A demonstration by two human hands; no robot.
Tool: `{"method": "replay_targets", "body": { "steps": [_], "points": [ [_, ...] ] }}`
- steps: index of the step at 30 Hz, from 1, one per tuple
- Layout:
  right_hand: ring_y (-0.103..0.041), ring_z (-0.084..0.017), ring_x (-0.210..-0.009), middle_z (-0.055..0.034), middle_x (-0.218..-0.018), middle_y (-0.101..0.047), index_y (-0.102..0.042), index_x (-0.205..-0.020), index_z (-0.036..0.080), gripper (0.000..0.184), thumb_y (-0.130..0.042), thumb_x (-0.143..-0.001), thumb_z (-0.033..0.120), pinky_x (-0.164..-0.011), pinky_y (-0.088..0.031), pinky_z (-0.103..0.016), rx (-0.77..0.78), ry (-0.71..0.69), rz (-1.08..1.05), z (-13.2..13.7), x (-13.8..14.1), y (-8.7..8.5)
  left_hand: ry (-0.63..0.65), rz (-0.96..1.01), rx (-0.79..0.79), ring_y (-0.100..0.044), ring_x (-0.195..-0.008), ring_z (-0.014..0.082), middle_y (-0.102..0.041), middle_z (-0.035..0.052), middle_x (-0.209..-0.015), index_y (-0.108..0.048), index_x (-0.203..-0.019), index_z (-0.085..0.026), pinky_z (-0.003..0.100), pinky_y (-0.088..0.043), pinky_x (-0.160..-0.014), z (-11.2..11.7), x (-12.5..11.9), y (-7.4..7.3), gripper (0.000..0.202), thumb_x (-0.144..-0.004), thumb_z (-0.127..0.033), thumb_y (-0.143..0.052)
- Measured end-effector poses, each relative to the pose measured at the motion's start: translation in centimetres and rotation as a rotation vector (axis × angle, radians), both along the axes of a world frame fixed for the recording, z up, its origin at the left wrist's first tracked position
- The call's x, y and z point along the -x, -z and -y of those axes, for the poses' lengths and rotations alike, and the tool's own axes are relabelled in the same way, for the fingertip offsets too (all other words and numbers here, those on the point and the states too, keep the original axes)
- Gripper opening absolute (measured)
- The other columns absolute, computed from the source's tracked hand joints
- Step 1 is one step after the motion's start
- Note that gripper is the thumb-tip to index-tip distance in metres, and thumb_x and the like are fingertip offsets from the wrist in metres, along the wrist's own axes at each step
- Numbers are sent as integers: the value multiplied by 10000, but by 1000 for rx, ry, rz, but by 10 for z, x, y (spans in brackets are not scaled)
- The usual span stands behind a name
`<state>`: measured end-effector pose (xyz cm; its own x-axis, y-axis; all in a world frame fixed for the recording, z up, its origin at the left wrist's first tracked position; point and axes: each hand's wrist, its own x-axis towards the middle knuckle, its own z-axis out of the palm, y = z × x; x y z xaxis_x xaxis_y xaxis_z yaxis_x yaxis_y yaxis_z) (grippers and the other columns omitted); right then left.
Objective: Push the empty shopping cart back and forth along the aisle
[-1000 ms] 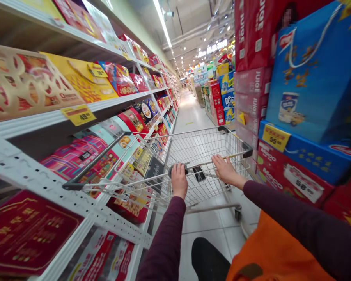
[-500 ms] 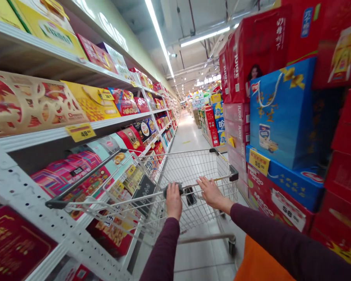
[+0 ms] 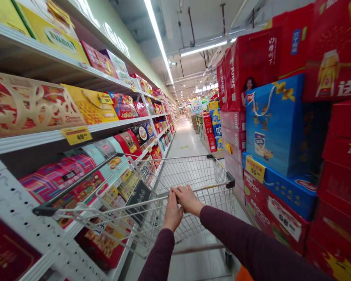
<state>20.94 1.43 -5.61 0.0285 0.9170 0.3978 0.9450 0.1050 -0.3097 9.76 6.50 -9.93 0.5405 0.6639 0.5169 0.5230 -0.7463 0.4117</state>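
A wire shopping cart stands sideways in front of me, with its dark handle bar toward the left shelves. My left hand is at the middle of the cart's near top rim, its fingers pressed together and pointing forward. Right beside it, my right hand is closed over the same stretch of rim, its fingertips meeting those of the left. The dark piece on the rim is mostly hidden beneath my hands. No goods can be made out in the cart basket.
Shelves of boxed gifts line the left, close to the cart handle. Stacked red cartons and a blue gift bag rise on the right. Between them, the tiled aisle floor runs away ahead.
My right hand has moved left along the rim to meet my left hand. The dark piece between them is now mostly covered. The view has shifted slightly.
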Motion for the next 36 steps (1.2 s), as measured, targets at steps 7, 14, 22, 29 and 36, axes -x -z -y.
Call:
{"method": "replay_targets", "body": {
  "steps": [7,14,22,29,36],
  "points": [
    [-506,-204,-1131,-84,-1213,-583,-469,-1283,213,411,-401,-884,143,-1064,-233,-469,41,145,61,24,-49,15,-278,-416,-27,-202,-1396,269,-286,168,-1487,-372,-1350,-73,526,-192,-1123,23,15,-42,686,-668,-34,-433],
    [-313,-282,-1311,-155,-1424,-380,-409,-1347,152,469,-391,-879,154,-1080,-134,-517,12,179,61,42,-63,27,-359,-702,-47,-152,-1408,270,-199,136,-1521,-276,-1414,-89,529,-179,-1116,37,13,-55,759,-676,-107,-451],
    [-400,-248,-1235,-118,-1335,-470,-499,-1264,260,370,-411,-907,215,-1065,-154,-540,-46,167,119,31,-67,37,-369,-781,-140,-166,-1407,252,-183,123,-1524,-256,-1423,-82,557,-144,-1117,31,15,-52,742,-692,-68,-382],
    [-358,-298,-1276,-151,-1375,-437,-521,-1268,211,472,-339,-858,64,-1040,-186,-565,50,399,82,83,-175,53,-359,-788,-144,-183,-1401,264,-184,130,-1520,-255,-1421,-66,574,-140,-1110,28,12,-55,755,-677,-56,-382],
    [-370,-249,-1266,-121,-1357,-464,-525,-1267,212,465,-350,-861,68,-1053,-215,-467,5,255,85,47,-142,50,-407,-815,-164,-157,-1408,260,-171,135,-1524,-249,-1421,-63,564,-173,-1103,24,6,-54,739,-695,-69,-385]
  ]
}}
